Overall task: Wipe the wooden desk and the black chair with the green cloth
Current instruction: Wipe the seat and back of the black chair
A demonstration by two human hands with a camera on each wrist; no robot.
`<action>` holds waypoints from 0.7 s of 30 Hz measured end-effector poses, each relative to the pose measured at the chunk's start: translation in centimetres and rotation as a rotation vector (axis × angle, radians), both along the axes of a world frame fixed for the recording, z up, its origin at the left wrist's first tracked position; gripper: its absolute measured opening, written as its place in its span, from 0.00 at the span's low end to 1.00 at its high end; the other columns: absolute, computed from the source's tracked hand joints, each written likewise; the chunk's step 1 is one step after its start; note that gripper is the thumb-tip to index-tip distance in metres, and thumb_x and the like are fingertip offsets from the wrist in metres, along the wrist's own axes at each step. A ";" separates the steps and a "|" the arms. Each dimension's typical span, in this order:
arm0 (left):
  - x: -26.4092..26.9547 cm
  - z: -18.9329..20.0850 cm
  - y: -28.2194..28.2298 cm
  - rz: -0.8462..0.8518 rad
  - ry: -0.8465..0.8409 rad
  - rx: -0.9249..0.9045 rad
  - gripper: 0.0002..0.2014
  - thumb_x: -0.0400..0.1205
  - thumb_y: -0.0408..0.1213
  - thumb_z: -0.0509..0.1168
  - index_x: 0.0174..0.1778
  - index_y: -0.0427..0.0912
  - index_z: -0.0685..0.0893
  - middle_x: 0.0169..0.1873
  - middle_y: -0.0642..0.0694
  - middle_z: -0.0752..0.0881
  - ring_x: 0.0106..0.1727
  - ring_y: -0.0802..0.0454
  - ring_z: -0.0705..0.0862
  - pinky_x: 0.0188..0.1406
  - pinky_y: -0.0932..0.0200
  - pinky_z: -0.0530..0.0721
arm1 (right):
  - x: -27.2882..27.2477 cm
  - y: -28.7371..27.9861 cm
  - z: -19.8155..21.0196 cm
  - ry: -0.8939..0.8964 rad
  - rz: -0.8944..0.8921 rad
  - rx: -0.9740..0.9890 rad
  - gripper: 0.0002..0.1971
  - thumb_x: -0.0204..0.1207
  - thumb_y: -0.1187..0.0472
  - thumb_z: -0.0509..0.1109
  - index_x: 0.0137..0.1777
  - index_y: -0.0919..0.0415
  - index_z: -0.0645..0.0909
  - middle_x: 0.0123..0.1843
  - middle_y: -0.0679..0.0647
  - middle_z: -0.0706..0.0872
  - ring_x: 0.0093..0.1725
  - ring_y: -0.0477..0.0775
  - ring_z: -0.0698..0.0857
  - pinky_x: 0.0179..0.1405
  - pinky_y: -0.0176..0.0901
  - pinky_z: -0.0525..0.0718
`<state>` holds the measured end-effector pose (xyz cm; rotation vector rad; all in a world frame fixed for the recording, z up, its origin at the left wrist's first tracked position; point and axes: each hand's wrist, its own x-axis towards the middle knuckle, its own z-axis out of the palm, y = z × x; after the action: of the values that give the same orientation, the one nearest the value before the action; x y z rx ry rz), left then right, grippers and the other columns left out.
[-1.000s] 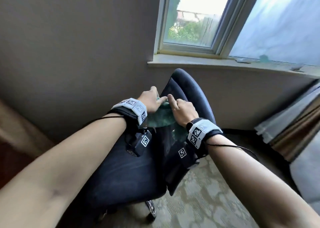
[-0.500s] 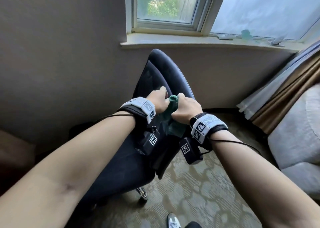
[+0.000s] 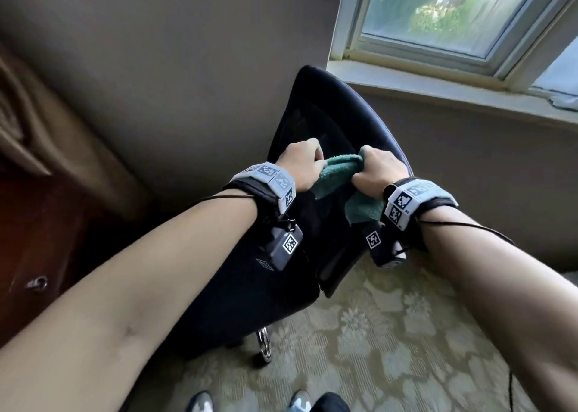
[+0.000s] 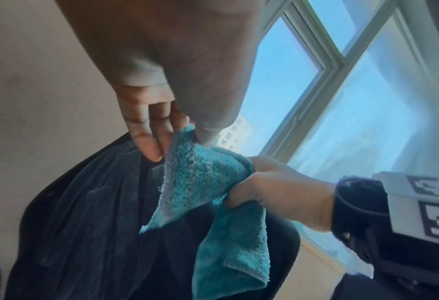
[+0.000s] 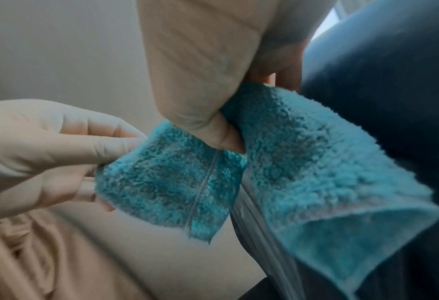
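Note:
The black chair (image 3: 316, 111) stands in front of me, its backrest toward the wall. Above its seat both hands hold the green cloth (image 3: 337, 173), which spans the gap between them. My left hand (image 3: 317, 158) pinches one edge of the cloth (image 4: 200, 178) with thumb and fingers. My right hand (image 3: 362, 158) grips the other part, thumb pressed into the pile of the cloth (image 5: 303, 162), and a loose fold hangs below that wrist. A dark wooden desk (image 3: 31, 224) shows at the far left.
A window and its sill (image 3: 438, 95) lie at the upper right, with a plain wall behind the chair. Patterned carpet (image 3: 391, 333) covers the floor. A chrome chair caster (image 3: 264, 346) and my shoes (image 3: 200, 402) are at the bottom. The desk front has a metal handle (image 3: 37, 283).
The head view has swung and tilted, bringing the desk into sight at the left. My hands have drawn slightly apart, so the bunched cloth is now stretched between them.

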<state>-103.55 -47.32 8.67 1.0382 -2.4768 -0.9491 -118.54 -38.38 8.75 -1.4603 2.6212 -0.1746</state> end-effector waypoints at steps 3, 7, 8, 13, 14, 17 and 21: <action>0.9 -0.3 -0.8 0.121 0.007 0.013 0.06 0.83 0.39 0.64 0.48 0.39 0.80 0.36 0.49 0.81 0.38 0.47 0.81 0.45 0.50 0.83 | 0.0 -1.9 -0.8 -0.017 0.098 -0.075 0.12 0.70 0.60 0.67 0.53 0.60 0.75 0.55 0.59 0.83 0.57 0.64 0.82 0.45 0.46 0.74; 3.0 -1.3 -1.7 0.246 -0.020 -0.014 0.07 0.83 0.38 0.64 0.48 0.37 0.80 0.38 0.49 0.79 0.42 0.48 0.79 0.47 0.52 0.81 | 1.5 -3.7 -2.8 -0.121 0.222 -0.088 0.11 0.70 0.61 0.68 0.53 0.59 0.75 0.56 0.59 0.82 0.58 0.62 0.81 0.46 0.44 0.73; 3.5 -1.6 -1.9 0.266 -0.029 -0.016 0.07 0.83 0.39 0.65 0.48 0.38 0.80 0.39 0.49 0.79 0.42 0.48 0.79 0.47 0.52 0.80 | 1.9 -4.0 -3.4 -0.140 0.243 -0.087 0.12 0.70 0.61 0.68 0.53 0.60 0.75 0.56 0.59 0.82 0.58 0.62 0.81 0.46 0.44 0.73; 5.8 -2.8 -2.2 0.344 -0.097 -0.051 0.10 0.84 0.41 0.63 0.46 0.37 0.82 0.45 0.46 0.79 0.48 0.48 0.77 0.52 0.54 0.77 | 3.3 -5.0 -5.8 -0.218 0.325 -0.068 0.11 0.70 0.63 0.69 0.52 0.58 0.74 0.57 0.58 0.80 0.58 0.61 0.81 0.51 0.46 0.77; 6.3 -3.1 -2.2 0.357 -0.119 -0.062 0.11 0.85 0.41 0.62 0.44 0.37 0.82 0.45 0.46 0.78 0.48 0.48 0.76 0.52 0.55 0.76 | 3.5 -5.2 -6.1 -0.229 0.341 -0.061 0.12 0.70 0.64 0.68 0.54 0.59 0.76 0.58 0.59 0.80 0.59 0.61 0.80 0.54 0.47 0.78; 7.4 -3.8 -2.2 0.404 -0.186 -0.067 0.14 0.86 0.42 0.60 0.38 0.37 0.78 0.41 0.42 0.78 0.43 0.47 0.73 0.51 0.52 0.77 | 4.0 -5.8 -7.1 -0.246 0.382 -0.047 0.15 0.71 0.66 0.69 0.58 0.60 0.78 0.58 0.58 0.79 0.59 0.61 0.80 0.56 0.46 0.77; 8.8 -5.0 -2.4 0.446 -0.203 -0.045 0.18 0.88 0.43 0.54 0.39 0.34 0.76 0.39 0.39 0.78 0.42 0.43 0.73 0.47 0.50 0.73 | 5.0 -6.4 -8.1 -0.250 0.408 -0.062 0.14 0.73 0.66 0.68 0.59 0.61 0.81 0.57 0.60 0.81 0.59 0.63 0.81 0.55 0.44 0.75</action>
<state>-94.76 -49.68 3.66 1.6491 -2.2487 -0.6717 -113.53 -44.81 0.66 -1.8222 2.0921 -0.3670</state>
